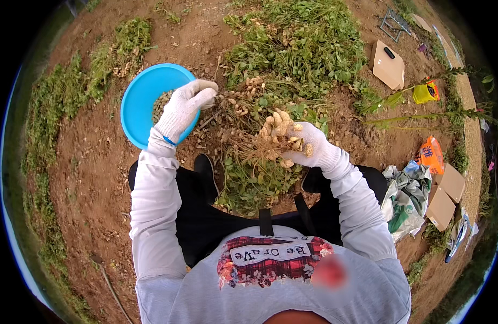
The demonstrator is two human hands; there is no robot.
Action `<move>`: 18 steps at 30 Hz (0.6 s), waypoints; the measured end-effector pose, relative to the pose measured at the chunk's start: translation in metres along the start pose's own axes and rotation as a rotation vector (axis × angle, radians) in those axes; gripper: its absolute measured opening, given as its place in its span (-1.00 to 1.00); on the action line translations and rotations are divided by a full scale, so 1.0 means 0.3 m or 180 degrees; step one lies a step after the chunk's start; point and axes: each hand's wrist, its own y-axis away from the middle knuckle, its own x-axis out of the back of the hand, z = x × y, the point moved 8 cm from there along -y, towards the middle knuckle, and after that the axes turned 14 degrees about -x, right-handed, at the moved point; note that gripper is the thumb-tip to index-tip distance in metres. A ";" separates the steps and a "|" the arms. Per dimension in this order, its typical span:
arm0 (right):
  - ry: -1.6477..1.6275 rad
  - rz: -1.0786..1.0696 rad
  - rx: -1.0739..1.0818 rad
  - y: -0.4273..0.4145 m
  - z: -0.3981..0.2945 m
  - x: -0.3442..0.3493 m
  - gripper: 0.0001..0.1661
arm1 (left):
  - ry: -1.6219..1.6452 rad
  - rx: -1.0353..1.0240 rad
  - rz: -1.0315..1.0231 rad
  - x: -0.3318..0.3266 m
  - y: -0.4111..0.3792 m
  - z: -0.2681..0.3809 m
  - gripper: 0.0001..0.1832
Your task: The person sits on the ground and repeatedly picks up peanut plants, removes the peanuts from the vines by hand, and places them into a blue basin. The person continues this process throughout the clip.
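Observation:
My right hand (313,148), in a white knit glove, grips a peanut plant by its cluster of pale pods (279,125). Thin roots and stems hang from the cluster towards the leaves between my feet. My left hand (188,104), gloved the same way, is over the right side of a blue plastic basin (135,117), its fingers curled towards the plants. Whether something small is between those fingertips cannot be made out. Picked peanuts (162,104) lie in the basin, partly hidden by the left hand.
A large heap of pulled peanut plants (293,48) lies ahead on brown soil. To the right are a flat cardboard piece (388,65) with a dark object, a yellow bag (425,93), an orange bag (432,156), crumpled sacks (407,198), an open cardboard box (441,206) and a folding stool (394,25).

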 end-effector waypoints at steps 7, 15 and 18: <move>0.0815 -0.1270 -0.0096 -0.035 -0.054 -0.120 -0.62 | 0.0680 0.0120 -0.1718 -0.393 0.051 0.092 -0.46; 0.1105 -0.1595 -0.0065 -0.020 -0.032 -0.178 -0.64 | -0.0353 -0.0705 -0.1336 -0.485 0.066 0.100 -0.60; 0.0989 -0.1629 -0.0149 -0.021 -0.045 -0.188 -0.64 | -0.0185 -0.0130 -0.1368 -0.483 0.072 0.057 -0.69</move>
